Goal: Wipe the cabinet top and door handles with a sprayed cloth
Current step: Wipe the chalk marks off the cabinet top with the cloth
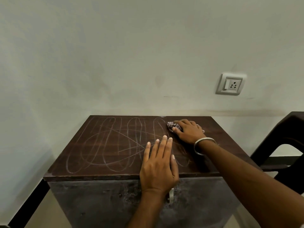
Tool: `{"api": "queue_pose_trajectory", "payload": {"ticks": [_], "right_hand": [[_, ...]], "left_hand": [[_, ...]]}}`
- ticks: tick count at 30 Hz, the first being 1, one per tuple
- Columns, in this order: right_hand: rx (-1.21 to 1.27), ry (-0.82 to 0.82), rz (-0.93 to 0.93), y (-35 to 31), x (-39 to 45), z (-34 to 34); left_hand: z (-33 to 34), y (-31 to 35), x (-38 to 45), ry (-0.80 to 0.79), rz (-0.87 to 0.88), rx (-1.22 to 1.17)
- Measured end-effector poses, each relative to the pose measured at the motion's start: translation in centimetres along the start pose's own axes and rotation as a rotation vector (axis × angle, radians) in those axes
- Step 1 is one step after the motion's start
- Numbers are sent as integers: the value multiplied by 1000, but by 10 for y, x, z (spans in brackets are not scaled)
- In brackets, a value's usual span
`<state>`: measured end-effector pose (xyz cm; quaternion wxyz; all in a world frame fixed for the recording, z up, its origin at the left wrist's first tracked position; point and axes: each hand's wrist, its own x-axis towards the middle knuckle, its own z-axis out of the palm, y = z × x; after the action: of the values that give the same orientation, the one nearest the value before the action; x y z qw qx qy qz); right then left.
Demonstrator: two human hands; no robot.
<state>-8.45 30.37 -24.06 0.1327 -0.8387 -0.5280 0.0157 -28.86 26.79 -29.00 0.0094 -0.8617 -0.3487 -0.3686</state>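
A dark brown cabinet top (105, 145) fills the middle of the view, covered with pale chalk-like scribbles on its left and centre. My right hand (187, 131), with a metal bangle on the wrist, presses a bunched checked cloth (172, 126) against the top near the back right. My left hand (159, 165) lies flat on the top near the front edge, fingers spread and holding nothing. A metal door handle (171, 195) shows just below my left wrist on the cabinet's dusty front; most of it is hidden.
The cabinet stands against a pale wall with a switch and socket plate (231, 83) to the upper right. A dark chair (286, 145) stands close to the cabinet's right side. A black skirting strip (28, 204) runs along the floor at the left.
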Motion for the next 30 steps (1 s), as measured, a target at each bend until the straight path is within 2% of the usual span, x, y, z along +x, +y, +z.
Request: {"api": "queue_pose_trajectory", "payload": {"ticks": [8,12,17,21,24,30], "right_hand": [[-47,-7,196,57,-17,-20],[-45,25,176,40,-20,-13],[-18,10,7,-3,-27,2],[-17,27,-41,-10,-32,4],[-22,10,-21,3,-33,-1],[-51,7,135,50,-44,-17]], "left_hand": [[2,0,-1,11,6,2],[2,0,-1,13,12,9],[2,-1,-1,2,8,16],[2,0,-1,-9,-5,10],[2,0,-1,-10,-5,10],[2,0,-1,11,3,6]]}}
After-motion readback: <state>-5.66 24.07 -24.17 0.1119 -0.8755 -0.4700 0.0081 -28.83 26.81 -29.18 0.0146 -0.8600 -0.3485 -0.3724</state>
